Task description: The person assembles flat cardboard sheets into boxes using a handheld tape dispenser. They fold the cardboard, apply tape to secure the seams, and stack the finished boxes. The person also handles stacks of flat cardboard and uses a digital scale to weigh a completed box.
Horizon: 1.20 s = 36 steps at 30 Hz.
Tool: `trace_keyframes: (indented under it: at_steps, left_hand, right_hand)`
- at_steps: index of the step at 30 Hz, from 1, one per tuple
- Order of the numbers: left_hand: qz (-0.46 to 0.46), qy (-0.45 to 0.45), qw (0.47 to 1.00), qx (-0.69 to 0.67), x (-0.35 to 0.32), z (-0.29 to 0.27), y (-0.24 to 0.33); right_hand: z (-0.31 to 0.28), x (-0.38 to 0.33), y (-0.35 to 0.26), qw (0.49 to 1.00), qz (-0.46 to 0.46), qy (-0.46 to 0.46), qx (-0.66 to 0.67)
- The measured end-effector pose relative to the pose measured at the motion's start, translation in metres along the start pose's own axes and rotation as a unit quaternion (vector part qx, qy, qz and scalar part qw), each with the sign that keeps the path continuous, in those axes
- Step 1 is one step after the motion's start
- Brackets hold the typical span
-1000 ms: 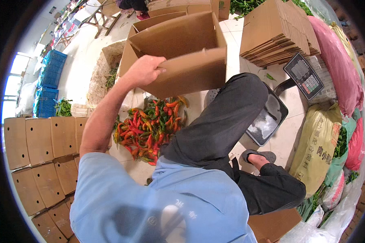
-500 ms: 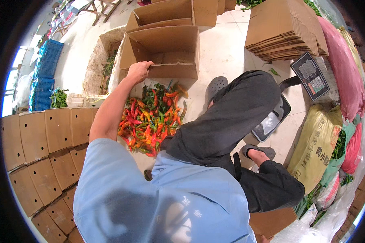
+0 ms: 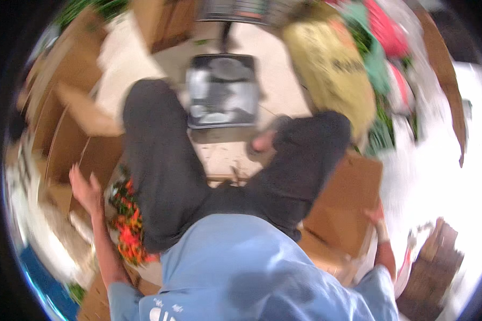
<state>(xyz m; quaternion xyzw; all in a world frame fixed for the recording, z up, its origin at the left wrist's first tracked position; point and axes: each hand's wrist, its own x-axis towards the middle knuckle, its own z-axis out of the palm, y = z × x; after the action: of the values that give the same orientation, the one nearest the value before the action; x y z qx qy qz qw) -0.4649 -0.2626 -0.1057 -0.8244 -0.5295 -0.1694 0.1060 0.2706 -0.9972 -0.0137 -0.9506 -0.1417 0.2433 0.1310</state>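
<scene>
My left hand (image 3: pixel 87 191) is off to the left, its thumb and fingers apart and nothing in it. It is beside an open cardboard box (image 3: pixel 68 143), close to the wall; whether it touches is blurred. Below it, by my left leg, lies a pile of red, orange and green peppers (image 3: pixel 127 235), partly hidden by that leg. At my right side, my right hand (image 3: pixel 377 215) grips the edge of another open cardboard box (image 3: pixel 340 214), fingers at the wall's rim. Motion smears this hand, and its fingers are partly hidden.
A floor scale (image 3: pixel 222 92) with a dark rim stands ahead between my knees. A yellow sack (image 3: pixel 332 72) lies right of it, beside green and red bags. More cardboard (image 3: pixel 166 24) stands at the top. Brown boards (image 3: pixel 431 270) are at the lower right.
My view has swung to the right. My left hand has let go of the box edge above the peppers. My right hand and the right-side box have come more fully into view.
</scene>
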Motion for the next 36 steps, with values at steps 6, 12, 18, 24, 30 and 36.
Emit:
trace_keyframes:
  at_steps: [6, 12, 18, 24, 30, 36]
  left_hand:
    - [0.013, -0.09, 0.985, -0.147, 0.021, 0.057, 0.024]
    - [-0.231, -0.202, 0.827, -0.472, 0.089, 0.084, 0.027]
    - [-0.178, -0.246, 0.744, -0.596, 0.115, 0.077, 0.056]
    - [-0.165, -0.285, 0.717, -0.615, 0.146, 0.07, 0.066]
    - [-0.223, -0.156, 0.797, -0.54, 0.287, 0.064, 0.003]
    - [0.012, -0.142, 0.843, -0.518, 0.277, -0.024, 0.239]
  right_hand:
    - [0.018, -0.051, -0.047, 0.99, 0.016, 0.052, -0.132]
    - [0.014, -0.049, -0.063, 0.993, -0.014, 0.049, -0.109]
    - [0.006, -0.041, -0.032, 0.992, -0.037, 0.068, -0.099]
    - [0.002, -0.059, -0.049, 0.994, -0.003, 0.025, -0.103]
    - [0.015, -0.054, -0.054, 0.994, -0.02, 0.059, -0.093]
    - [0.017, -0.093, -0.105, 0.989, 0.011, 0.099, -0.109]
